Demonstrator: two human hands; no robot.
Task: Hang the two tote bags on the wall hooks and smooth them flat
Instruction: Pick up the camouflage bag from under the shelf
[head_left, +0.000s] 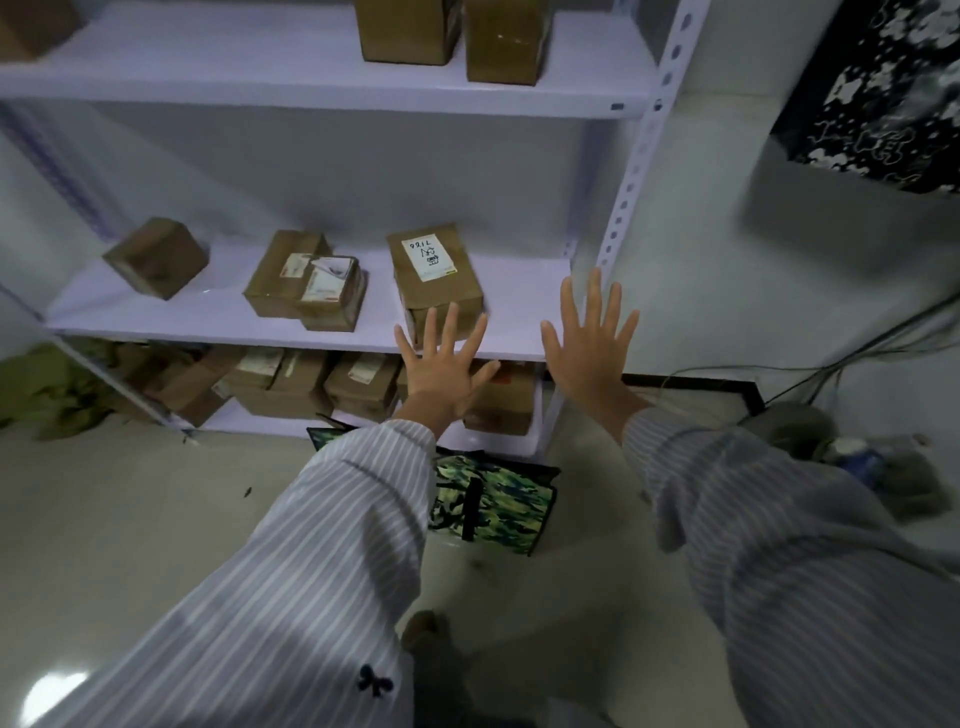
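The left hand (441, 364) and right hand (589, 345) are reaching forward with fingers spread wide, holding nothing. A camouflage tote bag (493, 501) is lying flat on the floor (156, 519), just before the shelf unit's (311, 332) bottom right corner.

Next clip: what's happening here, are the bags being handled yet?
Not yet. The person's left hand and right hand are both spread open, empty, held out in front of a white metal shelving unit stacked with brown cardboard boxes. A green camouflage tote bag lies on the floor below. No wall hooks are visible.
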